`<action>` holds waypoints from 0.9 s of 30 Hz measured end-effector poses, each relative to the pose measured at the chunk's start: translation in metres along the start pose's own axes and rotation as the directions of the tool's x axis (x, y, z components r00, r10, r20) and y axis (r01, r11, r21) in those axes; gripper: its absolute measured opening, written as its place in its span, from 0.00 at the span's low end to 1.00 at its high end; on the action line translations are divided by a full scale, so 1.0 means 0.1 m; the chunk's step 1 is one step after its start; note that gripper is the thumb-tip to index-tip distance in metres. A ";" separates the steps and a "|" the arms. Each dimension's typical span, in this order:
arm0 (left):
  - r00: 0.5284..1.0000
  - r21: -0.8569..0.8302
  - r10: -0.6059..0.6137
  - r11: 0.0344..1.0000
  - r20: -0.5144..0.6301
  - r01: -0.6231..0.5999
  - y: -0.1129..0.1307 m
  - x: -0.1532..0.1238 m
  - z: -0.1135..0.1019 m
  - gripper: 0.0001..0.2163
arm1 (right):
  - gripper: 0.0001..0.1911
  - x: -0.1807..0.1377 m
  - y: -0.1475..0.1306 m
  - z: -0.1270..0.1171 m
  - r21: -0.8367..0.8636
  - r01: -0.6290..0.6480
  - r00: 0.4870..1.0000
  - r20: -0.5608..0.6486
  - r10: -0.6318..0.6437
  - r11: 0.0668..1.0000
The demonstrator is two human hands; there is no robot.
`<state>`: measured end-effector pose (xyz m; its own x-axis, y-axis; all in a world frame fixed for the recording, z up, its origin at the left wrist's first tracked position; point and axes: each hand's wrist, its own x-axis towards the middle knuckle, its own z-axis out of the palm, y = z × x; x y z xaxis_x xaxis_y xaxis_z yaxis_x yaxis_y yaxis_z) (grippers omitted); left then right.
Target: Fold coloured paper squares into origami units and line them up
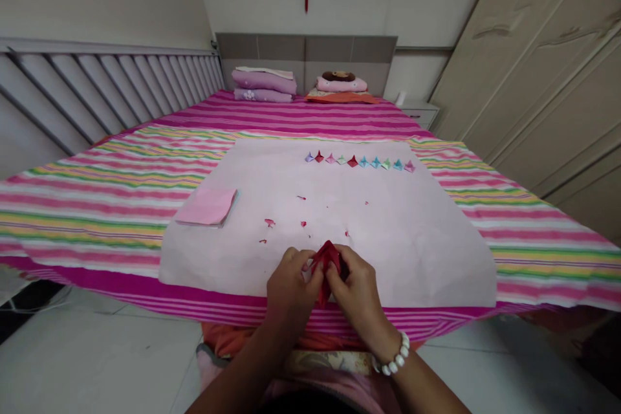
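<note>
A piece of folded red origami paper (326, 257) is pinched between both my hands near the front edge of the white sheet. My left hand (292, 284) grips its left side, fingers curled, thumb pressed on the paper. My right hand (356, 284) holds the other side, its thumb also on the red folds. Parts of the paper are hidden behind my fingers. Beyond them, small red scraps (270, 223) lie scattered on the white sheet (417, 233). A row of several small folded paper shapes (352, 161), in red, pink, blue, green and purple, stands toward the far side.
A stack of pink and other coloured paper (207, 206) lies on the sheet's left. Beneath the sheet is a striped bedspread (97, 197). Folded bedding (264, 82) sits by the headboard (272, 48). A slatted rail (121, 87) runs along the left; a wardrobe (543, 58) stands right.
</note>
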<state>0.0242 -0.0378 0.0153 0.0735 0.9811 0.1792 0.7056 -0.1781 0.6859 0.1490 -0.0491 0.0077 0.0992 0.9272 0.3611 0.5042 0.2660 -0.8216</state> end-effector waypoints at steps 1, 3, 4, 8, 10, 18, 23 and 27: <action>1.000 -0.005 0.008 1.000 -0.006 -0.008 0.00 0.00 0.00 0.07 | 0.12 0.00 -0.01 0.00 0.004 0.004 1.000 0.002 -0.004 1.000; 0.999 -0.032 0.046 0.998 -0.025 -0.047 -0.01 0.00 0.01 0.08 | 0.11 -0.01 -0.02 0.00 0.021 0.007 1.000 0.009 -0.007 1.000; 0.997 -0.053 0.072 0.996 -0.038 -0.074 -0.02 0.01 0.02 0.08 | 0.11 -0.01 -0.02 0.00 0.032 -0.002 1.000 0.008 0.002 0.999; 0.987 -0.178 0.119 0.974 -0.109 -0.137 -0.10 0.03 0.06 0.07 | 0.13 0.00 0.00 0.00 0.085 -0.064 0.997 -0.041 0.067 0.994; 0.988 -0.234 0.102 0.964 -0.113 -0.126 -0.14 0.03 0.08 0.08 | 0.13 0.00 0.04 -0.01 0.131 -0.075 0.995 -0.057 0.083 0.989; 0.999 -0.455 0.033 0.890 -0.022 -0.039 -0.13 0.02 0.07 0.17 | 0.11 0.01 0.14 -0.03 0.315 -0.049 0.991 -0.102 0.085 0.948; 0.991 -0.700 -0.067 0.702 0.116 0.129 -0.09 0.03 0.00 0.13 | 0.10 0.01 0.12 -0.08 0.391 0.002 0.992 -0.118 0.048 0.921; 0.954 -0.769 -0.117 0.568 0.278 0.294 -0.09 0.04 -0.10 0.12 | 0.10 0.01 0.09 -0.15 0.401 0.041 0.993 -0.117 0.007 0.915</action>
<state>0.0109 -0.0333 0.0172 0.1830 0.9775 -0.1053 -0.1197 0.1285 0.9845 0.1661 -0.0499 0.0076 0.2020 0.8919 0.4046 0.1215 0.3871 -0.9140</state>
